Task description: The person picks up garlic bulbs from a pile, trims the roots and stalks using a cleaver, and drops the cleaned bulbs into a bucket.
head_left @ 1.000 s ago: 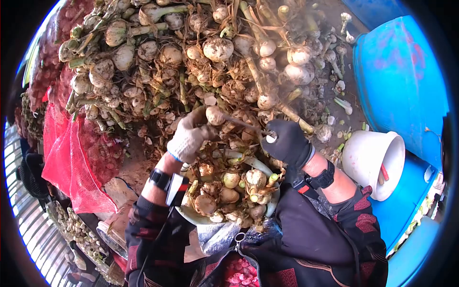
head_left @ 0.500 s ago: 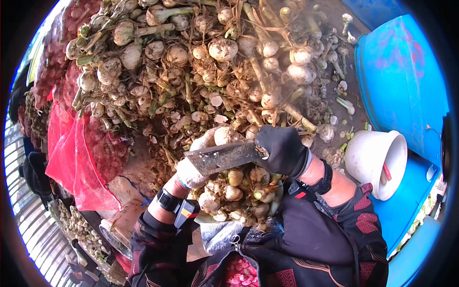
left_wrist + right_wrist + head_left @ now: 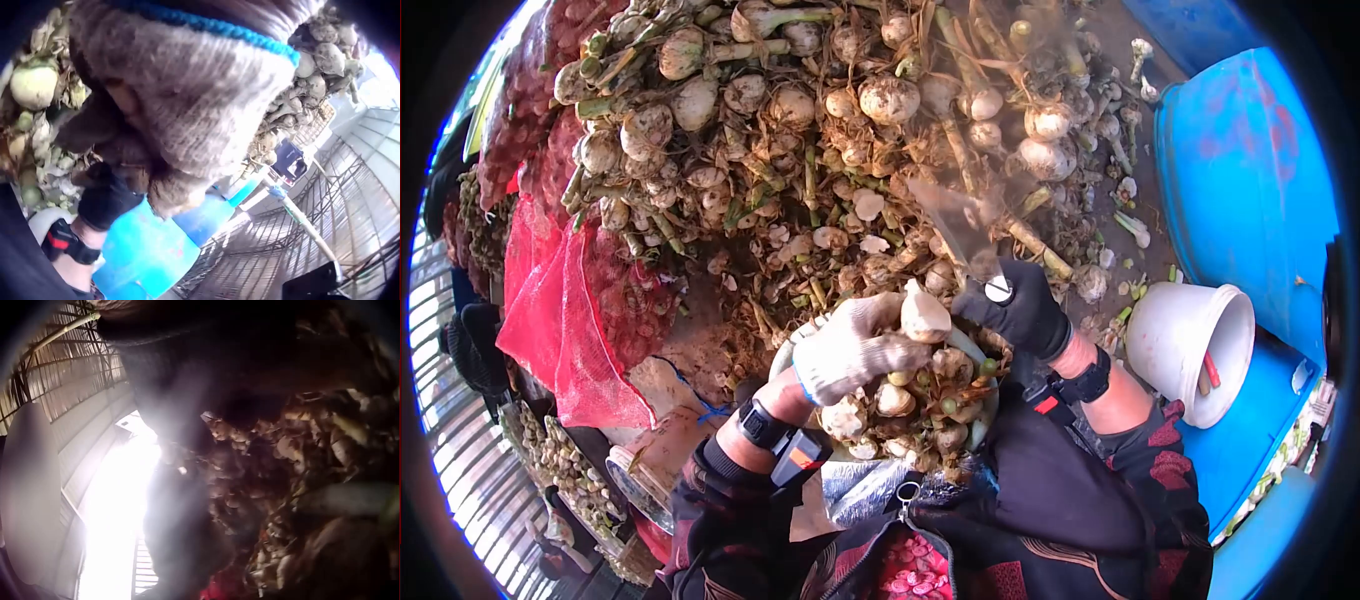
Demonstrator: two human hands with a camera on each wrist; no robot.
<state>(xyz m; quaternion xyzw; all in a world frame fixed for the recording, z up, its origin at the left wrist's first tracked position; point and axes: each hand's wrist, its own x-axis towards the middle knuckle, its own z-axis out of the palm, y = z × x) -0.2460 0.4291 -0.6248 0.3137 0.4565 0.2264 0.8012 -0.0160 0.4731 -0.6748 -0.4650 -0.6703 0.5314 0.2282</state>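
Note:
In the head view my left hand (image 3: 855, 345), in a whitish knit glove, grips a pale garlic bulb (image 3: 925, 315) with a short pointed neck facing up. Close to its right, my right hand (image 3: 1020, 310) in a black glove holds a knife by its handle; the blurred blade (image 3: 955, 220) points up and away over the heap. Below both hands sits a basin (image 3: 992, 405) filled with trimmed garlic bulbs (image 3: 895, 400). The left wrist view shows the white glove from behind, with part of the bulb (image 3: 175, 195) beyond the fingers. The right wrist view is dark and blurred.
A big heap of garlic with stalks (image 3: 790, 105) spreads ahead. To the right stand a white bucket (image 3: 1150, 345) with a red-handled tool inside and a blue barrel (image 3: 1245, 170). At left lie a red mesh sack (image 3: 550, 320) and filled net bags (image 3: 550, 90).
The knife has swung from lying broadside across the left hand to pointing away over the heap. My left hand has shifted right, and its bulb shows plainly above the basin.

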